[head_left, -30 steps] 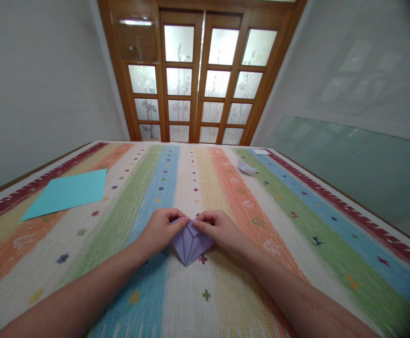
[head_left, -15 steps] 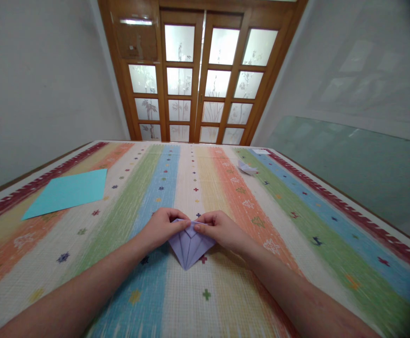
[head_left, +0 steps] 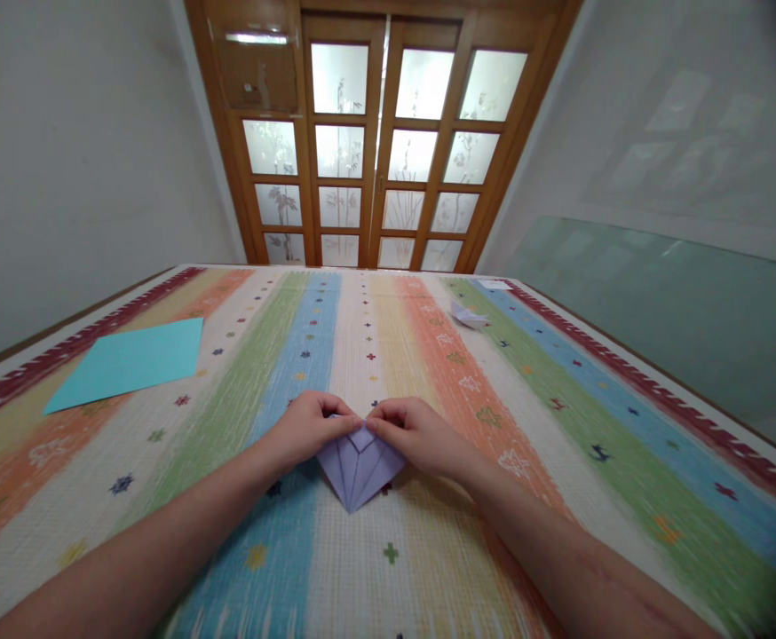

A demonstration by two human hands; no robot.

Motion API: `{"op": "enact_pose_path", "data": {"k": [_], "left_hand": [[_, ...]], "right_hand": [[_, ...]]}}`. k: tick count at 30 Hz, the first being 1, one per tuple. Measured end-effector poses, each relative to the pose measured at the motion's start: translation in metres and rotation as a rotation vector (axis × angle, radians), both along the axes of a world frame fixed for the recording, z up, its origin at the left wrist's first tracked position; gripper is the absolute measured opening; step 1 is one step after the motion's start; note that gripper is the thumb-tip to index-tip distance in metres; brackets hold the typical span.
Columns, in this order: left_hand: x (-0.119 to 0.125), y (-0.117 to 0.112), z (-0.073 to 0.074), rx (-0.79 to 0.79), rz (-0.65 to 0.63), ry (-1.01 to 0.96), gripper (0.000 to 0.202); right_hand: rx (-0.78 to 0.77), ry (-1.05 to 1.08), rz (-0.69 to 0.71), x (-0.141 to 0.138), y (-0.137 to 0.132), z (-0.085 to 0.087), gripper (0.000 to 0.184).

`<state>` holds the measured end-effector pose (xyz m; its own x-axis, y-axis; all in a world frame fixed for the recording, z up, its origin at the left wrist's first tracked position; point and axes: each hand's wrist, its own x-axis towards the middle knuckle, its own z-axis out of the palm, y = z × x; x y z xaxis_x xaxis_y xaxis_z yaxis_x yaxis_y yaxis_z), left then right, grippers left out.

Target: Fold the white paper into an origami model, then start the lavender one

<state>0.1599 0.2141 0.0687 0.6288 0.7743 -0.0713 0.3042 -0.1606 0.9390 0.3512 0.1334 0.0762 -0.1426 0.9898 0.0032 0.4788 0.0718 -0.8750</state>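
A lavender sheet of origami paper, folded into a kite-like shape with its point towards me, is held low over the middle of the striped tablecloth. Creases run from its lower point up to a small folded flap at the top. My left hand pinches its upper left edge between thumb and fingers. On the upper right edge, my right hand grips the paper the same way, the two thumbs almost meeting at the top fold. The fingers behind the paper are partly hidden.
A turquoise paper sheet lies flat at the left of the tablecloth. Further back on the right sits a small pale folded paper piece. A white slip lies near the far right corner. Glass-paned wooden doors stand beyond the table.
Both hands keep their pinch on the folded paper. The right thumb has shifted slightly at the top edge, and the paper's lower point has dipped a little towards me.
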Motion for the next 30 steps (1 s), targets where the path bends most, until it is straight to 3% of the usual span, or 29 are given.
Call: {"op": "enact_pose_path", "data": {"k": [5,11,17,23,30], "left_hand": [[-0.001,0.004,-0.001,-0.077,-0.015,-0.024,0.026],[-0.002,0.008,-0.008,-0.040,-0.068,0.003,0.029],[-0.003,0.013,-0.009,-0.020,0.006,0.043,0.034],[-0.002,0.012,-0.006,-0.087,-0.011,-0.076,0.034],[-0.001,0.012,-0.010,-0.103,0.044,-0.066,0.036]], "right_hand": [[-0.044,0.018,0.070,0.013,0.003,-0.001,0.021],[-0.061,-0.033,0.149,0.023,0.007,-0.005,0.021],[-0.081,-0.101,0.036,0.028,0.006,-0.007,0.033],[-0.033,-0.054,0.100,0.028,0.005,-0.001,0.034],[-0.019,-0.002,0.060,0.028,0.006,-0.003,0.029]]}}
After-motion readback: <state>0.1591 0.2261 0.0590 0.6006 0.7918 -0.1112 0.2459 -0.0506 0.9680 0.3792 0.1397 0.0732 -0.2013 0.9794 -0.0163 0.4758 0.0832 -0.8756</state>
